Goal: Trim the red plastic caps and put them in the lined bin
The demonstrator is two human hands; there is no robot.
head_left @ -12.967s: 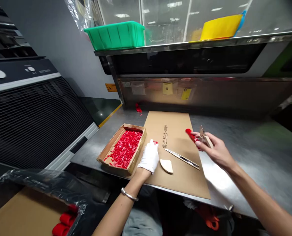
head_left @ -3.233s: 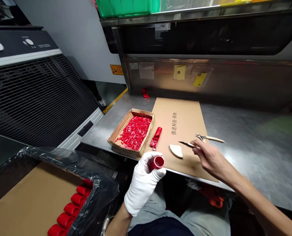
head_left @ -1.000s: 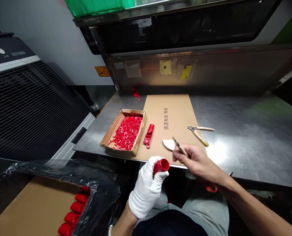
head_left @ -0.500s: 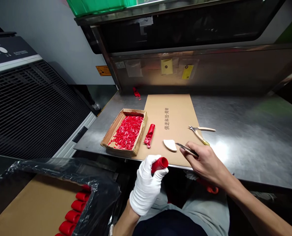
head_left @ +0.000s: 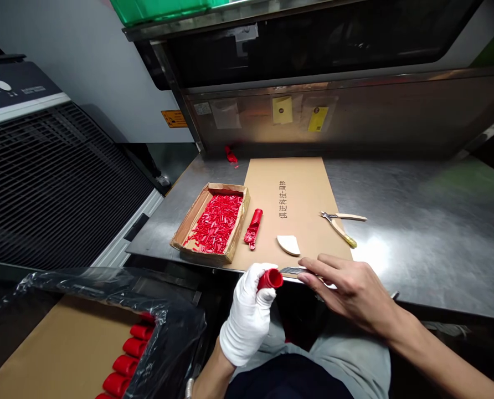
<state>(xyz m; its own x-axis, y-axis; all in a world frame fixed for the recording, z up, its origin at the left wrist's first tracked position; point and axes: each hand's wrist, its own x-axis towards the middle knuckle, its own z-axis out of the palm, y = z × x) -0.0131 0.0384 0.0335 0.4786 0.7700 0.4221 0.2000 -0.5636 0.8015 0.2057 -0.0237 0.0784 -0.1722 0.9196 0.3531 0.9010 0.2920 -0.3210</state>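
Observation:
My left hand (head_left: 247, 316), in a white glove, is wrapped round a red plastic tube-shaped part (head_left: 271, 279), its round open end tilted up toward me. My bare right hand (head_left: 346, 285) grips a utility knife (head_left: 293, 270), the blade pointing left with its tip close to the rim of the red part; whether they touch I cannot tell. Just beyond, a white wedge-shaped pad (head_left: 288, 244) lies on a cardboard sheet (head_left: 300, 188). Another red part (head_left: 253, 229) rests on that sheet, further left.
A shallow cardboard box (head_left: 178, 238) of red plastic scraps stands at the left of the metal table (head_left: 430, 238). Cutting pliers (head_left: 339, 221) lie right of centre. Lower left, a plastic-lined box (head_left: 176, 316) holds several red parts. A red piece (head_left: 230, 154) sits at the back.
My right hand has moved down and toward me, bringing the knife from beside the white pad to the red part's open end. The left hand has barely shifted.

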